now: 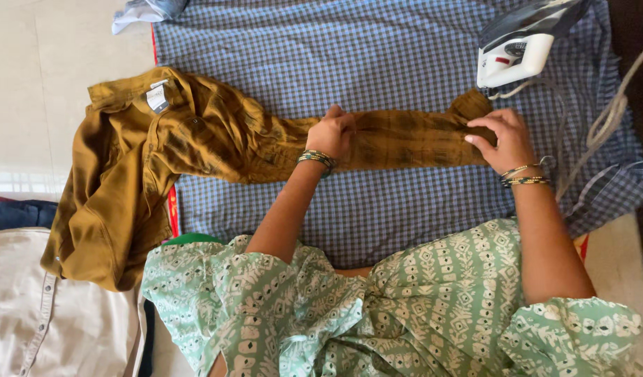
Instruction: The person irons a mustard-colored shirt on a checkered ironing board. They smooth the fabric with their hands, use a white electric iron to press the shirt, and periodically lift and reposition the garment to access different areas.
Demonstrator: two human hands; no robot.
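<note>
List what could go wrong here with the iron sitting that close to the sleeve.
1. The iron rests just beyond the right hand; if hot, a reach past the brown shirt cuff could burn the fingers.
2. Its cord trails beside the right wrist and might snag, tipping the iron.
3. The shirt body hangs off the checked cloth and may drag the sleeve.

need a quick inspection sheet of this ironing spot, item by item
surface: blue checked cloth spread flat
job's things: mustard-brown shirt, its sleeve stretched across the cloth; white electric iron at the far right
clutter: cream garment and dark blue garment at near left
grippers: left hand pressing on mid-sleeve, right hand on the cuff end
cables: pale iron cord trailing at right
surroundings: pale tiled floor
</note>
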